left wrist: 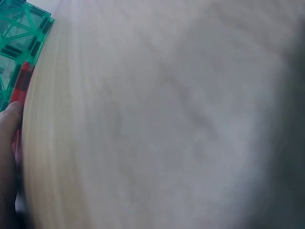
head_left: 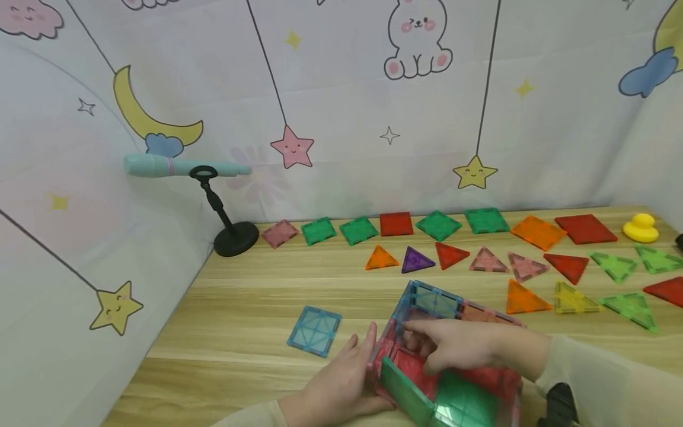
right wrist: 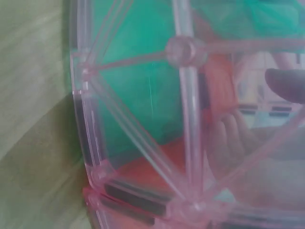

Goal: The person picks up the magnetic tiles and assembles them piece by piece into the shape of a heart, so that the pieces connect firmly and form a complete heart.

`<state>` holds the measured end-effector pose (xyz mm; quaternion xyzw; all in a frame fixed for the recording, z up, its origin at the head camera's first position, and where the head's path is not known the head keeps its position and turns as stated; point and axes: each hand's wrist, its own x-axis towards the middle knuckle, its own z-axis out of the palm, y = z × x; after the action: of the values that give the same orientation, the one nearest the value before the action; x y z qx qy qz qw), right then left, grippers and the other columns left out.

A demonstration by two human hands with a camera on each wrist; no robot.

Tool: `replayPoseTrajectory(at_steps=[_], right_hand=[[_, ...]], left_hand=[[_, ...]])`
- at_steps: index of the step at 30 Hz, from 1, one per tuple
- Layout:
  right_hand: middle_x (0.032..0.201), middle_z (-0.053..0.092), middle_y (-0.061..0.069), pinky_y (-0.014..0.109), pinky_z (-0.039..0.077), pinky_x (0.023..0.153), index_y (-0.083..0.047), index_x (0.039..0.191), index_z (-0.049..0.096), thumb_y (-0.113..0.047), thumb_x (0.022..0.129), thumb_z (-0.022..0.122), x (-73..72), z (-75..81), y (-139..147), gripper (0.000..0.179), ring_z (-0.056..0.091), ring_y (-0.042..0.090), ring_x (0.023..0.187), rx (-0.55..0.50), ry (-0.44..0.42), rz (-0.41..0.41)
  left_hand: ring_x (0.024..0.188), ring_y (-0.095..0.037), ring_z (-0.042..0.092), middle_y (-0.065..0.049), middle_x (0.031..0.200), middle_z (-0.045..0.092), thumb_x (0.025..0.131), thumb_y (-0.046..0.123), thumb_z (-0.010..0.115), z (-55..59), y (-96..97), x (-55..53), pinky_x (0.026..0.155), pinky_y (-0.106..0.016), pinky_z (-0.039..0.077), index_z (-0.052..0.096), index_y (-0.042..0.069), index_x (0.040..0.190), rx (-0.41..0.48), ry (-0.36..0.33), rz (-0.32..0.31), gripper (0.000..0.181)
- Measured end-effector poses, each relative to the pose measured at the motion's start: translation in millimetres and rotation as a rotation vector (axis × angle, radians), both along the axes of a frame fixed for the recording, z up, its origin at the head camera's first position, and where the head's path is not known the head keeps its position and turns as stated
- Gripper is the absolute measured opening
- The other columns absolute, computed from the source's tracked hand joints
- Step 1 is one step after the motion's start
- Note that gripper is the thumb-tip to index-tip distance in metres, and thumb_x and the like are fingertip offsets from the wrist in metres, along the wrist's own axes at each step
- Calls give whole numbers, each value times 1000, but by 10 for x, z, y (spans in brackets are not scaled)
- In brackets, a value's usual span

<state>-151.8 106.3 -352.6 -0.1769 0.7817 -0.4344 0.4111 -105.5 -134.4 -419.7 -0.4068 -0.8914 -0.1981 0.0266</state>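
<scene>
A box built of see-through magnetic tiles (head_left: 437,301) stands at the table's front, with blue and pink-red walls. My left hand (head_left: 341,379) rests against the box's left outer side, its fingers fairly straight; in the left wrist view, a digit (left wrist: 13,112) touches a red edge. My right hand (head_left: 461,344) reaches inside, index finger stretched toward the left wall near the far corner; the other fingers are bent and partly hidden. A green tile (head_left: 407,391) tilts up at the near left, beside another green tile (head_left: 464,400). A pink wall tile (right wrist: 188,95) fills the right wrist view.
A loose blue square tile (head_left: 315,331) lies left of the box. Square tiles (head_left: 396,224) line the back, with several triangle tiles (head_left: 452,255) before them. A yellow rubber duck (head_left: 640,228) sits far right. A black stand (head_left: 236,238) holds a mint-coloured stick (head_left: 181,166) at the left.
</scene>
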Motion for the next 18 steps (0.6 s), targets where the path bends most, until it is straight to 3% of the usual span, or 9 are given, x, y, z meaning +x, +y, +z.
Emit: replayPoseTrajectory(at_steps=[3, 7, 10, 14, 18], right_hand=[[115, 54, 5, 38, 46, 87, 1, 142, 33, -5, 78, 66, -4, -5, 16, 73, 50, 22, 100, -21, -12, -29], [113, 56, 8, 41, 48, 86, 5, 141, 32, -6, 80, 64, 25, 19, 8, 70, 54, 22, 101, -47, -57, -119], [111, 56, 8, 43, 48, 86, 5, 142, 30, -6, 81, 62, 54, 52, -10, 71, 55, 21, 101, -12, -66, -154], [112, 56, 7, 43, 47, 88, 2, 143, 32, -5, 81, 64, 74, 49, -12, 70, 53, 21, 101, 34, -43, -135], [116, 54, 6, 44, 44, 91, 0, 142, 34, -2, 79, 65, 79, -6, 35, 70, 50, 24, 104, 6, -26, -85]], left_hand=[[117, -18, 53, -13, 126, 57, 82, 53, 63, 7, 3, 4, 101, -52, 32, 7, -16, 142, -6, -1, 2, 107], [119, -17, 52, -1, 104, 68, 84, 56, 59, 30, 15, 1, 104, -51, 29, 11, -15, 143, -26, -64, 30, 104], [117, -15, 52, 9, 88, 69, 84, 57, 58, 38, 21, -1, 106, -50, 27, 11, -15, 143, -37, -94, 45, 103], [118, -13, 51, 7, 98, 69, 84, 58, 57, 32, 30, -1, 106, -49, 27, 10, -13, 144, -41, -111, 56, 105], [119, -15, 51, 1, 109, 67, 83, 59, 57, 31, 36, -2, 105, -51, 28, 10, -12, 144, -41, -96, 49, 105]])
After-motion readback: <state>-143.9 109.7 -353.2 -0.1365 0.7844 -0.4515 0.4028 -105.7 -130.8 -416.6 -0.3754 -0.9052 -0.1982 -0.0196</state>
